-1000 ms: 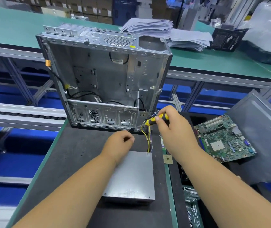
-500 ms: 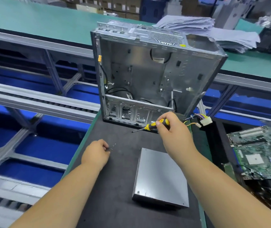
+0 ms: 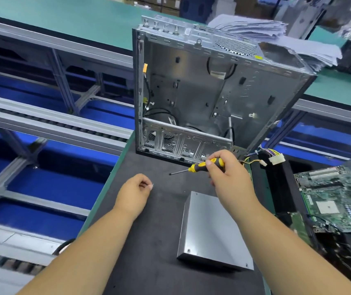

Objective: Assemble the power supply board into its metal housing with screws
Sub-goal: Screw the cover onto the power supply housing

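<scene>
Dark matting covered the workbench (image 3: 149, 262), with conveyor rails running across the left of the frame. At lower centre the left hand (image 3: 135, 193) was pinched shut on something tiny and pale at its fingertips, most likely a screw (image 3: 152, 185); a second before, that hand had rested on the grey metal housing (image 3: 210, 233), so it had moved left to the mat and picked up a fastener. Right of centre the right hand (image 3: 225, 173) kept its clenched grasp on the yellow-and-black screwdriver (image 3: 200, 166), tip pointing left over the mat. Below both hands the housing lay closed and flat, touched by neither. Behind stood the open computer chassis (image 3: 202, 99), and a green circuit board (image 3: 338, 201) lay at far right. Screwdriving looked imminent.
</scene>
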`<action>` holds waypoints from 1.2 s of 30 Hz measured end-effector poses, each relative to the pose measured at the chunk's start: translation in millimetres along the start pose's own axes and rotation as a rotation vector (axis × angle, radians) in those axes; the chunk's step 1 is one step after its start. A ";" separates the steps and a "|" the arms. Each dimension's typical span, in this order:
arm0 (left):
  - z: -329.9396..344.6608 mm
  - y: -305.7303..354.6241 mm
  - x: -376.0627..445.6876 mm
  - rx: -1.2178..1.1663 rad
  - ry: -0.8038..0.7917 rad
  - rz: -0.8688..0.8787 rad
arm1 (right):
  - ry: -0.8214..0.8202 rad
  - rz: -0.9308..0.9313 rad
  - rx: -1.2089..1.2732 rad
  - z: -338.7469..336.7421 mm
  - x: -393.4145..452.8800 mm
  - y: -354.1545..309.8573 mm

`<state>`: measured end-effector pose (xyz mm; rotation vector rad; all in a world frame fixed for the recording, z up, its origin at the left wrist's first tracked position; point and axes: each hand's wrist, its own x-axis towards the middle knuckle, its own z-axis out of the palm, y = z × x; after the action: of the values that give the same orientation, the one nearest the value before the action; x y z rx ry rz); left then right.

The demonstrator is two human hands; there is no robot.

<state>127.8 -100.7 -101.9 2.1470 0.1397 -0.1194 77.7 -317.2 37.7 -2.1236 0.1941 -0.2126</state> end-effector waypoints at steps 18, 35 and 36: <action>-30.2 25.6 -17.1 -0.980 -0.239 -0.144 | -0.063 -0.017 0.140 20.2 -10.0 -27.0; -16.0 59.3 -61.7 -0.724 -0.236 0.127 | 0.061 0.071 0.231 -26.8 -42.1 -8.6; -14.6 61.8 -68.1 -0.695 -0.226 0.143 | 0.058 0.077 0.238 -30.7 -45.4 -6.2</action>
<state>70.0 -125.8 -33.4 1.4321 -0.0962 -0.1967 26.9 -329.0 55.8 -1.8721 0.2703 -0.2398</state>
